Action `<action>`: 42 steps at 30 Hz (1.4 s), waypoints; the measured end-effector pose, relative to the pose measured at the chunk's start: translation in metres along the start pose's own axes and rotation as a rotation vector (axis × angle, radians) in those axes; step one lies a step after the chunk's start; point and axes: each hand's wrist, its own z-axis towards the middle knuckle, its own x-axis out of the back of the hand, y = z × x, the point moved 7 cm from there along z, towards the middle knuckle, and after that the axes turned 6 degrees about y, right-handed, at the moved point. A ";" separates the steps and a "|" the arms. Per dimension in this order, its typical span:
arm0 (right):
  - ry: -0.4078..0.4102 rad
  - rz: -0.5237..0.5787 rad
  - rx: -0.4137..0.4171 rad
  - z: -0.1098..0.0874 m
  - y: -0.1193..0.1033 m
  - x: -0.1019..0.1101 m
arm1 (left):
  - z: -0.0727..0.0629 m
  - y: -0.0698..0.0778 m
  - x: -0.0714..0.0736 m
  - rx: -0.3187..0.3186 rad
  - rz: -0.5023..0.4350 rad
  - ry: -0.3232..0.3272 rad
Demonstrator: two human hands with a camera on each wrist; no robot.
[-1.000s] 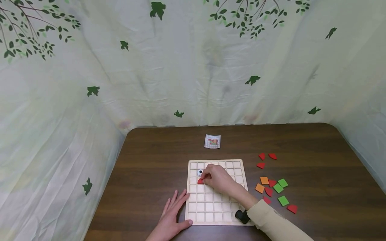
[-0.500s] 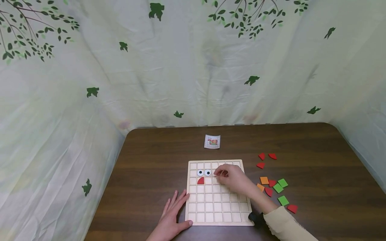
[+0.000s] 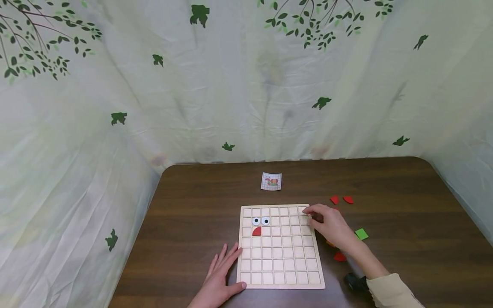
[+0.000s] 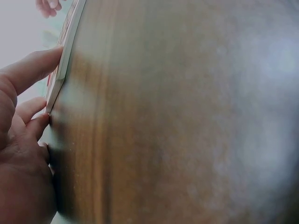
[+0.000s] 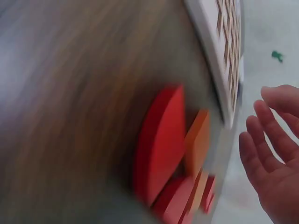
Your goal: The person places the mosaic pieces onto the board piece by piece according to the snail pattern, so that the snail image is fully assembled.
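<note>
A pale board with a square grid (image 3: 283,253) lies on the table. Two round eye pieces (image 3: 265,221) sit side by side in its upper left cells, with a red quarter-circle piece (image 3: 256,231) under the left one. My left hand (image 3: 221,278) rests at the board's left edge, fingers spread and thumb at the near corner. Over the right edge hovers my right hand (image 3: 333,224), fingers loosely bent. Nothing shows between those fingers in the right wrist view, where a red piece (image 5: 161,144) and an orange square piece (image 5: 198,140) lie below the hand.
Right of the board lie loose red pieces (image 3: 348,199), a green square (image 3: 361,234) and others partly hidden by the right hand and arm. A small printed card (image 3: 271,181) lies behind the board. A leaf-patterned curtain (image 3: 246,85) hangs beyond the table (image 3: 200,201).
My right hand has let go of the red piece on the board and moved right, past the board's edge toward the loose pieces. The left hand has stayed put.
</note>
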 end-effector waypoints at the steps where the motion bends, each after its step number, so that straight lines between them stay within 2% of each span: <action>1: 0.009 -0.010 0.000 -0.002 0.004 0.004 | 0.000 0.000 0.000 -0.001 0.000 0.001; 10: 0.031 -0.059 -0.089 -0.009 0.033 0.032 | -0.001 0.001 0.000 -0.008 -0.005 0.009; 15: 0.049 -0.098 -0.093 -0.009 0.042 0.040 | -0.001 0.001 0.001 -0.003 -0.010 0.008; 23: 0.049 -0.135 -0.084 -0.005 0.055 0.043 | -0.002 0.005 0.002 -0.039 -0.032 0.020; 28: 0.046 -0.150 -0.080 -0.004 0.057 0.043 | -0.003 0.004 0.002 -0.022 -0.024 0.013; 35: 0.003 -0.157 -0.117 -0.004 0.060 0.040 | -0.002 0.004 0.002 -0.022 -0.022 0.014; 42: 0.022 -0.135 -0.149 -0.007 0.063 0.041 | -0.003 0.002 0.001 -0.023 -0.022 0.012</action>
